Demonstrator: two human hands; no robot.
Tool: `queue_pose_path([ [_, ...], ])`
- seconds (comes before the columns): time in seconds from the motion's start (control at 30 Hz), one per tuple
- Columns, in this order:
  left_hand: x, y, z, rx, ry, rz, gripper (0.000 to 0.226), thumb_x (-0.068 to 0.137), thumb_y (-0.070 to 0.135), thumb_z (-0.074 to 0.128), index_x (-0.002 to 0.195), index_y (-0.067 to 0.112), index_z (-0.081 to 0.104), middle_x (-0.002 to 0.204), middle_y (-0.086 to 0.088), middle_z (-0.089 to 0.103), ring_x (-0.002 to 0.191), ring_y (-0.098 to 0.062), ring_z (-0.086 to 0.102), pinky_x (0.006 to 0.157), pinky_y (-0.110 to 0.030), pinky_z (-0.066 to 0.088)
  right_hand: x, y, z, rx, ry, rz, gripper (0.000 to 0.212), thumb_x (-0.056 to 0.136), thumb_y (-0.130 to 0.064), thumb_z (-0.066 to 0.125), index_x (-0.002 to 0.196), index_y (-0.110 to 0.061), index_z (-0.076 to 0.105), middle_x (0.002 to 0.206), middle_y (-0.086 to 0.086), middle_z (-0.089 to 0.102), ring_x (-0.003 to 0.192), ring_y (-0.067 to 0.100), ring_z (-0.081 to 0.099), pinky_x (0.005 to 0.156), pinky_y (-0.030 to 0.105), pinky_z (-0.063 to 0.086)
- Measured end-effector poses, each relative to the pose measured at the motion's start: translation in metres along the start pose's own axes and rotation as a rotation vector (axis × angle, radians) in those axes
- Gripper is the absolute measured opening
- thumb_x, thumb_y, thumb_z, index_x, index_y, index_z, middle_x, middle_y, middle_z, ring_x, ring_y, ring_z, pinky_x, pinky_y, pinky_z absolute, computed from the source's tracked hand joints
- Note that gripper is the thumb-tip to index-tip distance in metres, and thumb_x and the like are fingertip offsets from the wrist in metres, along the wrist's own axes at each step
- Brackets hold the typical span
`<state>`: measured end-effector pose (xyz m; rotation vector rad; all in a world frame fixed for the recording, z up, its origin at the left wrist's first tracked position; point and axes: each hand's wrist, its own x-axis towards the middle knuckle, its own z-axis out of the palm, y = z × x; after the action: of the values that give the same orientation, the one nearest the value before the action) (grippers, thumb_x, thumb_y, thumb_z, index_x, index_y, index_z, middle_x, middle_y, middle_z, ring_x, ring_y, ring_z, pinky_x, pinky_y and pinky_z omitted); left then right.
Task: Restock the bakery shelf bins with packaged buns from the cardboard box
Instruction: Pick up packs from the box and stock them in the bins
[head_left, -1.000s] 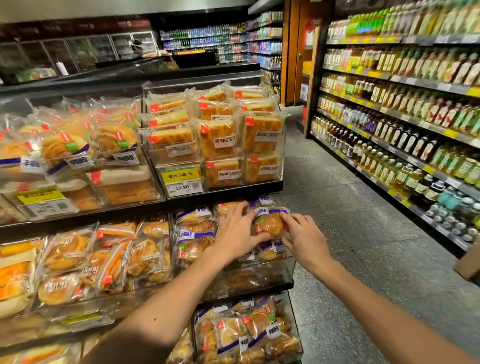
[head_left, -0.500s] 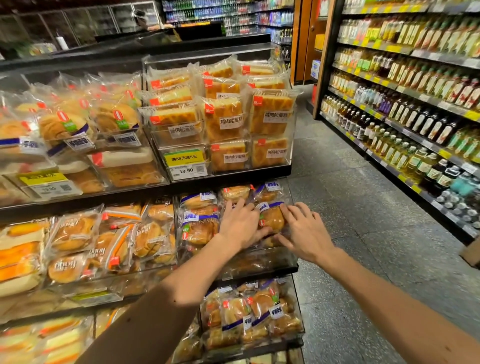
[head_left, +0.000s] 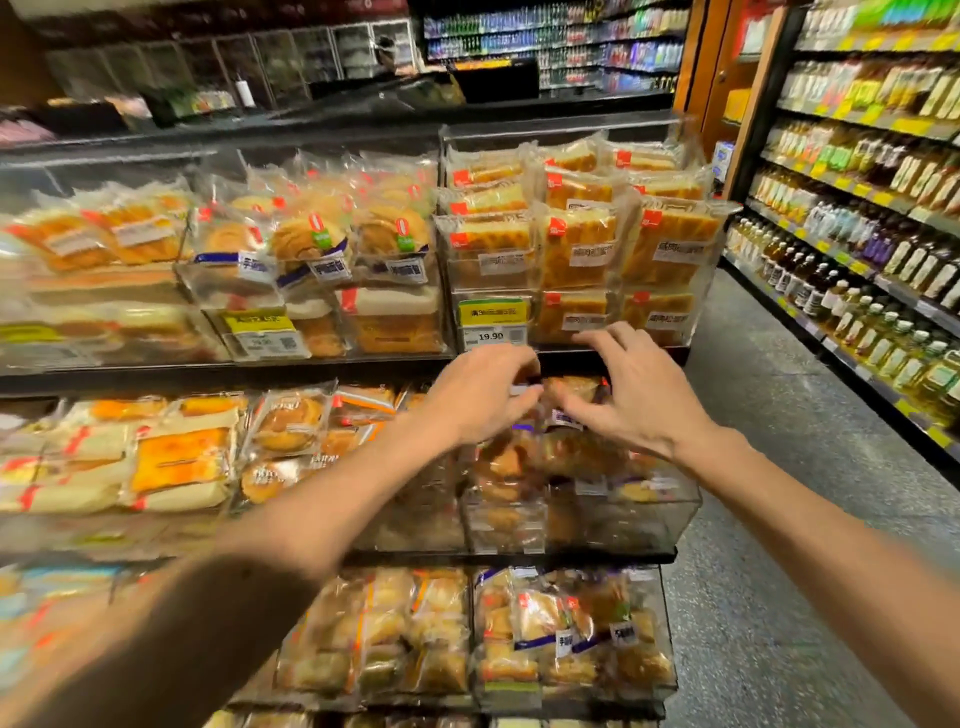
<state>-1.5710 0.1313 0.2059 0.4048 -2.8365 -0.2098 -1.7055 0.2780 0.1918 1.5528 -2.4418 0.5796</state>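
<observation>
Fingers (head_left: 597, 340) of the right hand (head_left: 636, 402) are spread and nearly straight, tips resting on a packaged bun (head_left: 571, 389). The left hand (head_left: 483, 397) curls toward the same pack from the opposite side; blur hides whether it grips. The pack lies between both sets of fingers, atop the full clear bin (head_left: 623, 514) just below them. Advised: seat it level and rearward, beneath the shelf edge (head_left: 660, 356) above the fingers, without crushing. The cardboard box is not in view.
</observation>
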Motion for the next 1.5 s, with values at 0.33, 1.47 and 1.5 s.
queue_pose_path([
  [0.33,-0.334,-0.13,-0.215,0.36,0.164,-0.366,0.054,0.085,0.061,0.043,0.123,0.026,0.059,0.116,0.002,0.062,0.108,-0.021,0.057,0.094,-0.034,0.045,0.004,-0.353,0.0,0.106,-0.221,-0.731,0.087,0.08,-0.067,0.062,0.149,-0.022,0.032,0.145,0.005,0.041,0.132,0.029,0.04,0.107,0.039,0.039],
  [1.47,-1.107,-0.518,-0.169,-0.061,0.207,-2.024,0.037,0.095,0.031,0.06,0.131,0.021,0.054,0.134,-0.002,0.056,0.119,-0.025,0.055,0.094,-0.034,0.045,-0.192,-1.209,0.433,0.351,-1.16,-1.253,0.055,0.096,-0.044,0.056,0.144,-0.02,0.041,0.142,-0.001,0.048,0.132,0.019,0.043,0.105,0.033,0.039],
  [1.5,-1.12,-0.53,-0.168,-0.074,0.242,-2.051,0.037,0.094,0.031,0.061,0.129,0.02,0.056,0.132,-0.003,0.059,0.117,-0.026,0.057,0.094,-0.036,0.048,-0.192,-1.226,0.442,0.342,-1.179,-1.251,0.055,0.096,-0.043,0.057,0.144,-0.019,0.042,0.143,0.0,0.048,0.133,0.02,0.043,0.106,0.033,0.038],
])
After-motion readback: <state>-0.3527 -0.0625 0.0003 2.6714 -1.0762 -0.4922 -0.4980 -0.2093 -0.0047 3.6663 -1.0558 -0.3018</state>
